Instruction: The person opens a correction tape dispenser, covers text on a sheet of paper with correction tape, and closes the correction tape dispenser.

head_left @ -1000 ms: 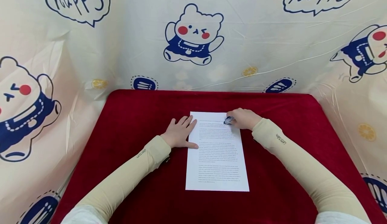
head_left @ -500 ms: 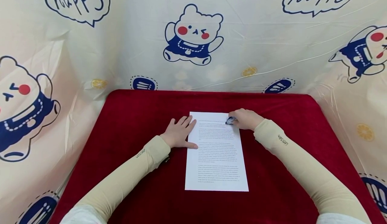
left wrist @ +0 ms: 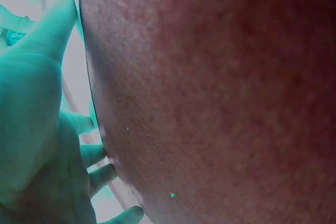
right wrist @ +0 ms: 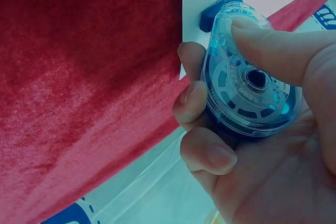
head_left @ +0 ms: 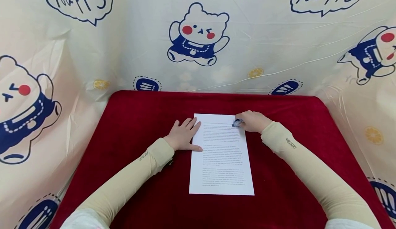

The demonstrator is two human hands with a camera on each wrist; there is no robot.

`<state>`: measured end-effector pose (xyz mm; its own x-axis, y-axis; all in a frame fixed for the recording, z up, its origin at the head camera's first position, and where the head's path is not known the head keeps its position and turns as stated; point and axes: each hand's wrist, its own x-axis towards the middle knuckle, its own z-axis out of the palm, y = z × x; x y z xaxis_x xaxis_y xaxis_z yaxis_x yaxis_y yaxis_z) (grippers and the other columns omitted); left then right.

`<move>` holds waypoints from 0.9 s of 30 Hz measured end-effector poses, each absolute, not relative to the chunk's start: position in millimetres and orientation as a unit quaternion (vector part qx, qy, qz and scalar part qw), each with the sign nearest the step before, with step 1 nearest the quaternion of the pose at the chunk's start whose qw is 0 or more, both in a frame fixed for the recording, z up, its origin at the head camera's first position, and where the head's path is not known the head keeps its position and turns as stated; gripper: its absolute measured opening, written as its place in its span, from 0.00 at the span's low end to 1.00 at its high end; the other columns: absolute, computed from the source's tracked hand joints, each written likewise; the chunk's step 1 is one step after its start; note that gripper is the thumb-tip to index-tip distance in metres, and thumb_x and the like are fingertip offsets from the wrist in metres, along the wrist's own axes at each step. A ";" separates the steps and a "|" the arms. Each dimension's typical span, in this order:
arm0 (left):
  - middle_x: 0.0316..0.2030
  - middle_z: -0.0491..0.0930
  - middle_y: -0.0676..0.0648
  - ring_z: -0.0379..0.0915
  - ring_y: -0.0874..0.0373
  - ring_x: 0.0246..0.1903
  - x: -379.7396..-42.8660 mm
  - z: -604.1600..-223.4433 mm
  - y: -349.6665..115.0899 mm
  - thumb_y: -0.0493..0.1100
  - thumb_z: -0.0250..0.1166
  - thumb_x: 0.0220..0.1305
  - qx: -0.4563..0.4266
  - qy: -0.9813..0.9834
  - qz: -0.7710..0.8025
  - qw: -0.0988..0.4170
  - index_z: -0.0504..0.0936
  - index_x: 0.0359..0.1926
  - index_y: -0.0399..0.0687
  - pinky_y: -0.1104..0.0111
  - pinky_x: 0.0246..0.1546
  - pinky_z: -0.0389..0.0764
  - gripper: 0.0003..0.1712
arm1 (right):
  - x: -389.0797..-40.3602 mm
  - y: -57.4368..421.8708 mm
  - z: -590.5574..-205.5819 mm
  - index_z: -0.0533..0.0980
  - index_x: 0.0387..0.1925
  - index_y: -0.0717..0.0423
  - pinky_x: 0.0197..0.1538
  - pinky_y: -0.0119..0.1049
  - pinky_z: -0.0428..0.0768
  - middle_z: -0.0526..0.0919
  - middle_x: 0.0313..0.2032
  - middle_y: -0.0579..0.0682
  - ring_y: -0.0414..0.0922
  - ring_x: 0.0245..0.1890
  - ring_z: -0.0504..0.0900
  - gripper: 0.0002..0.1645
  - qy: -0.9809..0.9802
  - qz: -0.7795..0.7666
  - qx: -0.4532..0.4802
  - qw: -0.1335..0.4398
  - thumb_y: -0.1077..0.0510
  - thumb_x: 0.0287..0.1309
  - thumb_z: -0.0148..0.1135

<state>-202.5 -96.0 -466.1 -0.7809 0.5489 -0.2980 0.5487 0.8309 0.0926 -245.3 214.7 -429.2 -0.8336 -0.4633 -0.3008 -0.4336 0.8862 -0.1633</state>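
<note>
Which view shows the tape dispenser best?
The right wrist view: the tape dispenser is large, its reel visible. The head view shows it small, partly covered by the right hand; the left wrist view, only a bit.

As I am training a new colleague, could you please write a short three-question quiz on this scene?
1. True or false: the left hand is curled into a fist.

2. Seen from the head camera, near which part of the paper is the correction tape?
A. lower left corner
B. upper right corner
C. middle of the bottom edge

3. Fill in the blank: the person holds the correction tape in the ____.

Key: 1. False; its fingers are spread at the paper's left edge. 2. B. 3. right hand.
</note>
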 end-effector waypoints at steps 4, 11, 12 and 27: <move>0.83 0.48 0.41 0.45 0.41 0.81 -203.9 -469.0 -96.1 0.79 0.64 0.59 0.291 0.944 -0.002 0.157 0.52 0.84 0.47 0.36 0.73 0.54 0.65 | -245.2 215.9 -427.9 0.83 0.54 0.56 0.42 0.42 0.80 0.85 0.41 0.52 0.48 0.36 0.79 0.14 0.957 -0.036 -0.236 0.165 0.63 0.67 0.66; 0.83 0.47 0.41 0.44 0.41 0.81 -204.2 -468.2 -96.9 0.79 0.64 0.59 0.289 0.944 -0.002 0.159 0.51 0.84 0.48 0.35 0.73 0.53 0.65 | -244.8 217.1 -427.5 0.83 0.54 0.56 0.41 0.42 0.80 0.85 0.41 0.52 0.48 0.36 0.79 0.15 0.958 -0.023 -0.239 0.159 0.64 0.67 0.66; 0.83 0.48 0.41 0.44 0.40 0.81 -203.9 -467.3 -96.8 0.79 0.64 0.59 0.289 0.944 0.001 0.159 0.52 0.84 0.47 0.35 0.73 0.53 0.65 | -244.7 217.6 -427.5 0.83 0.54 0.56 0.41 0.42 0.80 0.86 0.42 0.52 0.48 0.36 0.79 0.15 0.958 -0.021 -0.238 0.160 0.64 0.66 0.66; 0.83 0.45 0.41 0.41 0.41 0.81 -206.1 -474.3 -96.4 0.79 0.63 0.59 0.282 0.944 -0.002 0.169 0.49 0.84 0.49 0.35 0.74 0.51 0.66 | -245.3 224.0 -426.2 0.84 0.53 0.56 0.40 0.42 0.79 0.85 0.41 0.52 0.48 0.35 0.78 0.15 0.958 -0.029 -0.231 0.168 0.66 0.66 0.67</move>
<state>-206.1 -96.4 -474.3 -0.7836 0.5325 -0.3199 0.5339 0.8406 0.0912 -245.3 224.0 -426.2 -0.8367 -0.4519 -0.3093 -0.4325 0.8918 -0.1331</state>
